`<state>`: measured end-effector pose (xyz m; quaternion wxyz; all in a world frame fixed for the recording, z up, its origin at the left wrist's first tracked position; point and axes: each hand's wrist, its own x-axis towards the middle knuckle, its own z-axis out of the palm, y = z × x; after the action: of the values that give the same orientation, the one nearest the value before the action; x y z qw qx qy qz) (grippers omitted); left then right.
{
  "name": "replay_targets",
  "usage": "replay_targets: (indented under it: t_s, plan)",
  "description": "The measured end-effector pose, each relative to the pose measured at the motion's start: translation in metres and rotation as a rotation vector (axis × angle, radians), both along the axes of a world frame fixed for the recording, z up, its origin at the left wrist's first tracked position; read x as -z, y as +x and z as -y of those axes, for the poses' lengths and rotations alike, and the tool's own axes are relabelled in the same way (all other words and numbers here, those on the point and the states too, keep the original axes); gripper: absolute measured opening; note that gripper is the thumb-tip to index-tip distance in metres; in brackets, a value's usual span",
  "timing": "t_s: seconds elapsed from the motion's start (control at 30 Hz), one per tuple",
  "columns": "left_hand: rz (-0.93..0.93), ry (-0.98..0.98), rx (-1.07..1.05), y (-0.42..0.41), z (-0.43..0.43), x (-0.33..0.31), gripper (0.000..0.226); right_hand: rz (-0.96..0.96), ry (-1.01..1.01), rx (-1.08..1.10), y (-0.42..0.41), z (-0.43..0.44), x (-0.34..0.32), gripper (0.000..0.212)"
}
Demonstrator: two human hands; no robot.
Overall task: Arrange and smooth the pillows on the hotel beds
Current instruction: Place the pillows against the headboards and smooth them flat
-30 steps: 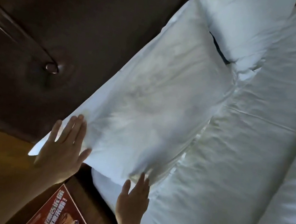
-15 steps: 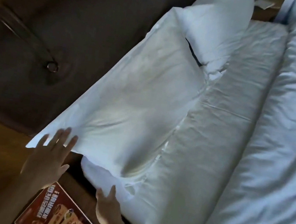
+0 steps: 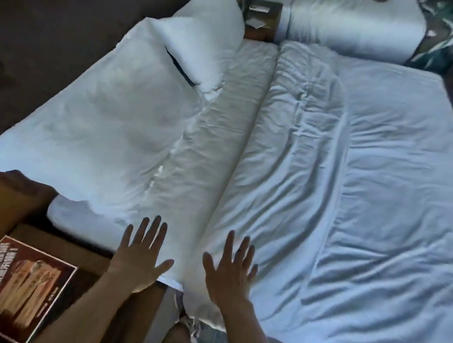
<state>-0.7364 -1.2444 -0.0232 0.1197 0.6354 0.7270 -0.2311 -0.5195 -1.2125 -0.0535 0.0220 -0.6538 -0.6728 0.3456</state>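
A large white pillow [image 3: 102,125] leans against the dark padded headboard [image 3: 35,22] on the left of the bed. A second white pillow [image 3: 208,38] stands beyond it, overlapping its far end. My left hand [image 3: 140,258] is spread flat over the near edge of the white sheet [image 3: 213,151], just right of the big pillow's near corner and apart from it. My right hand [image 3: 228,272] is spread flat on the near edge of the wrinkled white duvet [image 3: 364,193]. Neither hand holds anything.
A red printed card [image 3: 11,288] lies on a dark nightstand at the lower left. A second bed with white bedding [image 3: 352,28] stands at the top, with a small wooden stand [image 3: 259,19] between the two beds. Dark floor borders the right.
Both hands have left the big pillow's near end and moved right onto the sheet and duvet. The view has swung right and widened, showing the whole bed.
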Motion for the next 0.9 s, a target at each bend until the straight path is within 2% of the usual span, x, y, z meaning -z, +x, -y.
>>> replay_targets:
  t_s: [0.2,0.3,0.47,0.57,0.73,0.9]
  plan:
    - [0.148,0.011,0.32,0.162,0.057,-0.004,0.098,0.14,-0.001,0.216,0.159,0.106,-0.014,0.084]
    - [0.137,-0.038,0.502,0.229,0.071,-0.002,0.1,0.149,-0.041,0.402,0.216,0.159,-0.02,0.087]
    - [0.14,-0.09,0.824,0.333,0.09,0.004,0.098,0.125,-0.153,0.735,0.281,0.235,-0.017,0.09]
    - [0.204,-0.095,1.015,0.395,0.102,0.001,0.093,0.117,-0.212,0.899,0.31,0.273,-0.014,0.092]
    - [0.21,-0.129,1.31,0.491,0.117,0.012,0.096,0.119,-0.31,1.168,0.355,0.32,-0.01,0.083]
    - [0.219,-0.183,1.472,0.58,0.117,0.032,0.092,0.109,-0.395,1.398,0.4,0.335,-0.009,0.081]
